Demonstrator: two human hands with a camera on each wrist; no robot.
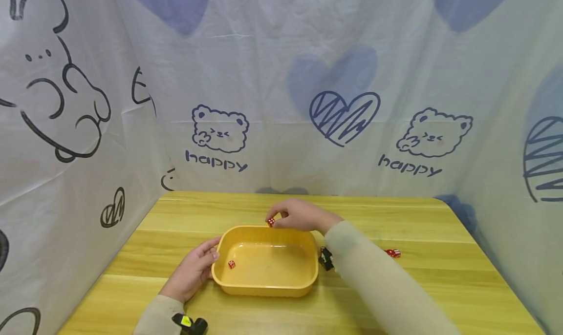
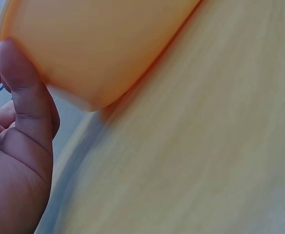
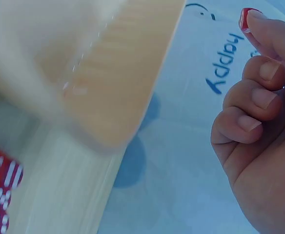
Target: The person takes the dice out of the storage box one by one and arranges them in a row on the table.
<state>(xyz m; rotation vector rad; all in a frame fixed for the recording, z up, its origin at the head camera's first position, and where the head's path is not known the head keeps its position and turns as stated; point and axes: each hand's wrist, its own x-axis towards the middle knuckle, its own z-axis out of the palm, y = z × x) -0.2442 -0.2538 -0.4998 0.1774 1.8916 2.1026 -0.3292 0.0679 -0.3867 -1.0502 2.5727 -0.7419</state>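
A yellow plastic basin (image 1: 266,292) sits on the table in front of the person. At its left end, my left hand (image 1: 193,270) grips the rim; the left wrist view shows the thumb (image 2: 23,73) against the basin's wall (image 2: 103,44). Over the basin's far rim, my right hand (image 1: 303,215) pinches a red die (image 1: 271,222) with white pips between thumb and forefinger. That die (image 3: 247,19) also shows at the fingertips in the right wrist view, where the other fingers are curled in. Another red die (image 1: 231,264) lies inside the basin near its left end.
Several more red dice (image 1: 393,253) lie together on the wood-grain table (image 1: 422,286) to the right, partly behind the right sleeve (image 1: 374,271). A patterned white curtain (image 1: 281,105) hangs along the table's back and sides.
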